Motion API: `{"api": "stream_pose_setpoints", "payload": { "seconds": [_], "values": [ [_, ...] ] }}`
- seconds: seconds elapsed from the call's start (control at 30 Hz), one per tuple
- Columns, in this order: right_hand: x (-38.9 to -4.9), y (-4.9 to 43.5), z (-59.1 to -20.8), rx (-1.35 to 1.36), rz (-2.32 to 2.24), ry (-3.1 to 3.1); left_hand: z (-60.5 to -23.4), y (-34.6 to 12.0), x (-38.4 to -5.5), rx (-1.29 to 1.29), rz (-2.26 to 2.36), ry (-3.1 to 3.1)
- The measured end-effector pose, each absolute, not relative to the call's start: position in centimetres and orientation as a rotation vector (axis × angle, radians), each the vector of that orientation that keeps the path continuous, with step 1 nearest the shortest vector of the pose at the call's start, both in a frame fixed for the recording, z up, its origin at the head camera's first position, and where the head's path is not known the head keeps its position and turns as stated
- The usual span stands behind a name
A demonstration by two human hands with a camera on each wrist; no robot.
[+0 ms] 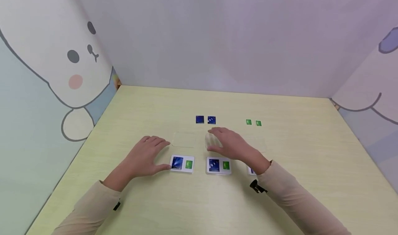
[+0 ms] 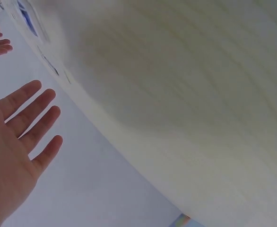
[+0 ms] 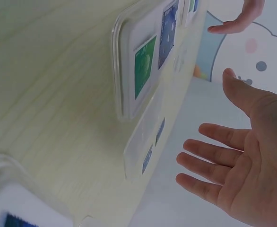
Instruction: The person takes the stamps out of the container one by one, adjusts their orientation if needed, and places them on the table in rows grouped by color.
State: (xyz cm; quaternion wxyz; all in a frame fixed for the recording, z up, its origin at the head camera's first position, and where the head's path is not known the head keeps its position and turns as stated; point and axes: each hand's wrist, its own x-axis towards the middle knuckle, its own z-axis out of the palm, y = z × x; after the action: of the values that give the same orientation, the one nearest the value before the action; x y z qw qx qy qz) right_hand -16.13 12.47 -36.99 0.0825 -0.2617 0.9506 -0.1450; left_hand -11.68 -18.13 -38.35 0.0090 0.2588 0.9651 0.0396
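Observation:
Three small clear cases with white cards line the table's front, each card bearing stamp-like pictures: left case [image 1: 182, 164], middle case [image 1: 218, 166], and a right case [image 1: 251, 171] partly covered by the forearm. My left hand [image 1: 147, 159] hovers beside the left case, fingers spread, thumb tip at its edge in the head view. My right hand [image 1: 231, 145] is over the table behind the middle case, overlapping a clear lid [image 1: 212, 142]. Its fingers [image 3: 209, 153] are straight and apart with nothing between them in the right wrist view.
Two dark blue stamps [image 1: 205, 119] lie farther back, and two green stamps [image 1: 253, 122] sit to their right. Another clear lid [image 1: 183, 139] lies behind the left case. Padded-looking walls with cartoon figures [image 1: 74, 55] surround the pale wooden table [image 1: 149, 104].

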Motion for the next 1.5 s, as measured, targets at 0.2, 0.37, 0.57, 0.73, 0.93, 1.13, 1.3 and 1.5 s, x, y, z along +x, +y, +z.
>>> {"api": "stream_pose_setpoints", "payload": {
  "seconds": [0.2,0.37,0.57,0.73,0.93,1.13,1.3,1.5],
  "values": [
    [-15.8,12.1,-37.1,-0.798,-0.434,2.827,-38.4,-17.9,-11.5,0.848,0.137,2.994],
    [-15.6,11.8,-37.2,-0.808,-0.42,2.82,-38.6,-17.9,-11.2,0.897,0.11,2.992],
    [-15.7,11.4,-37.4,-0.825,-0.432,2.812,-39.0,-17.8,-11.2,0.896,0.089,3.004],
    [-15.5,11.0,-37.4,-0.832,-0.436,2.8,-39.0,-17.8,-11.1,0.908,0.083,3.003],
    [-15.4,10.5,-37.3,-0.834,-0.448,2.792,-38.9,-17.7,-11.1,0.907,0.076,2.989],
    [-15.4,10.2,-37.6,-0.866,-0.459,2.791,-38.9,-17.6,-11.0,0.91,0.08,2.975],
    [-15.4,9.9,-37.8,-0.895,-0.456,2.791,-39.0,-17.5,-11.0,0.921,0.08,2.956],
    [-15.3,9.4,-37.8,-0.903,-0.471,2.761,-39.2,-17.4,-10.9,0.913,0.07,2.945]
  ]
}}
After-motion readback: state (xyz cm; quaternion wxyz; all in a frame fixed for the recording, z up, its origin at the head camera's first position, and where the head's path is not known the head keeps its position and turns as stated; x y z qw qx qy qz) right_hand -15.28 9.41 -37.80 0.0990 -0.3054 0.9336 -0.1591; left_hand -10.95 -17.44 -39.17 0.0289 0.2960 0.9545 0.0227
